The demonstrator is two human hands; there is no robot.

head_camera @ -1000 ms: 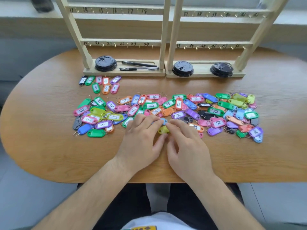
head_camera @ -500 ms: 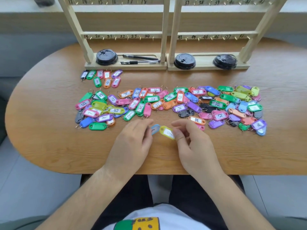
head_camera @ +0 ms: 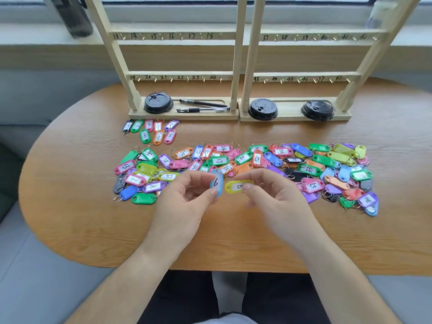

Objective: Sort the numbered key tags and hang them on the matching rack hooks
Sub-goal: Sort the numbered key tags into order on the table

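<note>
Sorting stage, no hanging yet as far as I can see. Nearest to me, just this side of the big pile of tags (head_camera: pixel 245 160), the person has both hands lifted off the surface (head_camera: pixel 70 206). The left hand (head_camera: pixel 187 202) pinches a light blue tag (head_camera: pixel 216 183) marked 6, and the right hand (head_camera: pixel 275 202) pinches a yellow tag (head_camera: pixel 238 185) whose number I can't read for sure, could be another 6. The two tags sit almost end to end, like they're being compared.

My guess for the next move: both go to the little sorted group (head_camera: pixel 152 130) beyond the pile's left end. That group runs 1 to 5 by the looks of it, so 6 fits next. It takes a reach over the pile without dragging tags along.

Counts: two tags in hand, eight in the sorted group, and several dozen in the pile, too overlapped to count properly. Beyond the pile stand two wooden racks, one rack (head_camera: pixel 182 36) behind its left half and the other rack (head_camera: pixel 304 76) behind its right. Every hook I can see is bare. On their bases: three black cup lids (head_camera: pixel 159 104) and two pens (head_camera: pixel 203 106). Furthest back, one dark bottle (head_camera: pixel 74 17) on the sill.
</note>
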